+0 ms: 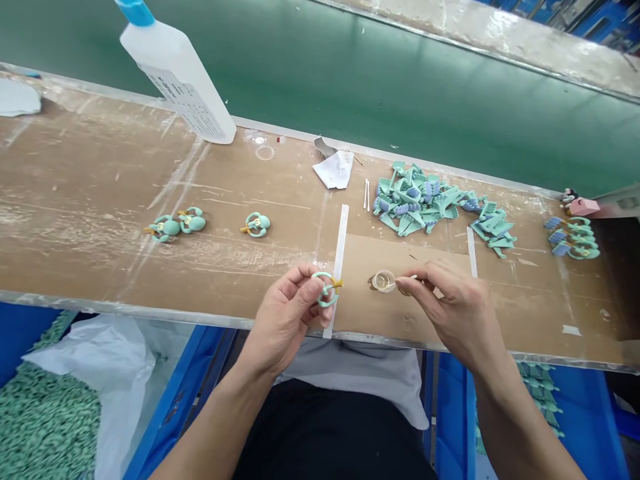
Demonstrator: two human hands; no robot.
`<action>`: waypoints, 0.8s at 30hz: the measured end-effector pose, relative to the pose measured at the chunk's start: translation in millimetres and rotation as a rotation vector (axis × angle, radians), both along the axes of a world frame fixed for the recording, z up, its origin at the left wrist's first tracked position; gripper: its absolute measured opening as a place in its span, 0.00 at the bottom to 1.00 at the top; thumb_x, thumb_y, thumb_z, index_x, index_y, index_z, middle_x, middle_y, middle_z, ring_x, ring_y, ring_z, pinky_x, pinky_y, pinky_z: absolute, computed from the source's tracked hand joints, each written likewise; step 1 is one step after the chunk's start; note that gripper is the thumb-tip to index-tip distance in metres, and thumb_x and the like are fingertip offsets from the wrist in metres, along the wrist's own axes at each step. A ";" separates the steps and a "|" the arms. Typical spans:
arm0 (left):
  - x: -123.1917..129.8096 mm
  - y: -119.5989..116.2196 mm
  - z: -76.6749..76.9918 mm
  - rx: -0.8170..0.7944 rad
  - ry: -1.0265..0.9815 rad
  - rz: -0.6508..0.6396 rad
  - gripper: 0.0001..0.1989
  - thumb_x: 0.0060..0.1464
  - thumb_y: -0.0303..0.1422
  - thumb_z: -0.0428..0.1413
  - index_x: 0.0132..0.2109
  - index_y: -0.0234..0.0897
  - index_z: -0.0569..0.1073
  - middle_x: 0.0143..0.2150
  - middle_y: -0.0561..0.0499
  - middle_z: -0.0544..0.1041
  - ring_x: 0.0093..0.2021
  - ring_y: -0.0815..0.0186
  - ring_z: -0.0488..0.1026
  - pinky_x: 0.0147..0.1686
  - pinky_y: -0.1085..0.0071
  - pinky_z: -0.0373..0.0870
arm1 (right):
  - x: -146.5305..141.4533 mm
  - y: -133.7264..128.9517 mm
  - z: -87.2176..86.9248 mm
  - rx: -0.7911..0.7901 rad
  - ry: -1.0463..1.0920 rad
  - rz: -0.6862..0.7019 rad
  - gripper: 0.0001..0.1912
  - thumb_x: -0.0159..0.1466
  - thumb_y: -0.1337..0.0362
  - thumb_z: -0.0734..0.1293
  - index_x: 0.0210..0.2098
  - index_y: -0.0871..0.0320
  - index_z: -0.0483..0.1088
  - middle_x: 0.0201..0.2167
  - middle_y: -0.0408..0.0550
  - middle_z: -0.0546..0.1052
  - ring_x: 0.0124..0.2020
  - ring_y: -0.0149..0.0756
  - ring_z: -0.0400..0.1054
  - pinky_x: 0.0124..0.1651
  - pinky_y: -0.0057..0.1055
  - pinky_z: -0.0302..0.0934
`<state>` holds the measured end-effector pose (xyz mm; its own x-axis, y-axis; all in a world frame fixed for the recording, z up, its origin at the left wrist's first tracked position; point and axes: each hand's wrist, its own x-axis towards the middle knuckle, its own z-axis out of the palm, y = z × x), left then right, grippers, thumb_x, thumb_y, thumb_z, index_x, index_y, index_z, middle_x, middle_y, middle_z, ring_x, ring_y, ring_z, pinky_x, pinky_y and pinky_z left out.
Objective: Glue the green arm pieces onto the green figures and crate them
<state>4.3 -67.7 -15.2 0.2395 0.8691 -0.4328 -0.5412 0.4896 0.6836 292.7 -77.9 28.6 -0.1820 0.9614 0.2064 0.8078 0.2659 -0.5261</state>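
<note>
Near the bench's front edge, my left hand (pixel 293 310) pinches a small teal ring-shaped figure (pixel 326 291) with a mustard-coloured part. To its right, my right hand (pixel 447 297) holds a thin white swab (pixel 411 277) between thumb and fingers. The swab's tip reaches the small clear cup (pixel 383 281), which stands on the bench just left of the right fingers and has some clear liquid in it. One similar figure (pixel 258 225) lies to the left, with a pair of figures (pixel 179 225) farther left.
A heap of teal and purple parts (pixel 417 200) lies behind my right hand. At the back stand a white bottle (pixel 187 80), torn paper (pixel 335 169) and two swabs (pixel 367 195). More figures (pixel 573 237) sit at the far right; blue bins (pixel 450 413) are below the bench.
</note>
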 end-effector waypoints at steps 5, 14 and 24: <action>13.3 -11.9 -3.3 0.021 0.002 -0.067 0.24 0.61 0.46 0.83 0.54 0.35 0.89 0.38 0.49 0.86 0.34 0.64 0.85 0.37 0.70 0.85 | 7.7 1.0 11.4 -0.073 -0.055 0.126 0.09 0.87 0.63 0.71 0.48 0.53 0.82 0.41 0.46 0.86 0.42 0.43 0.79 0.47 0.39 0.66; 30.7 -22.6 -11.0 0.089 0.081 -0.062 0.16 0.65 0.44 0.81 0.51 0.39 0.94 0.39 0.49 0.86 0.36 0.65 0.84 0.41 0.69 0.86 | 15.6 13.2 34.6 -0.127 -0.194 0.413 0.11 0.88 0.71 0.67 0.53 0.54 0.81 0.43 0.49 0.84 0.44 0.45 0.76 0.49 0.40 0.66; 44.5 -29.2 -12.4 0.289 0.261 -0.059 0.05 0.69 0.36 0.75 0.47 0.41 0.95 0.48 0.44 0.87 0.37 0.65 0.83 0.39 0.68 0.85 | -5.2 -25.1 22.1 0.058 0.289 -0.097 0.06 0.82 0.66 0.78 0.47 0.48 0.86 0.40 0.41 0.89 0.34 0.36 0.78 0.40 0.35 0.68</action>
<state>48.8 -96.9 -27.7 0.2075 0.9520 -0.2250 -0.3077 0.2818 0.9088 287.5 -102.9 50.7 -0.0156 0.9566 0.2910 0.6498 0.2309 -0.7242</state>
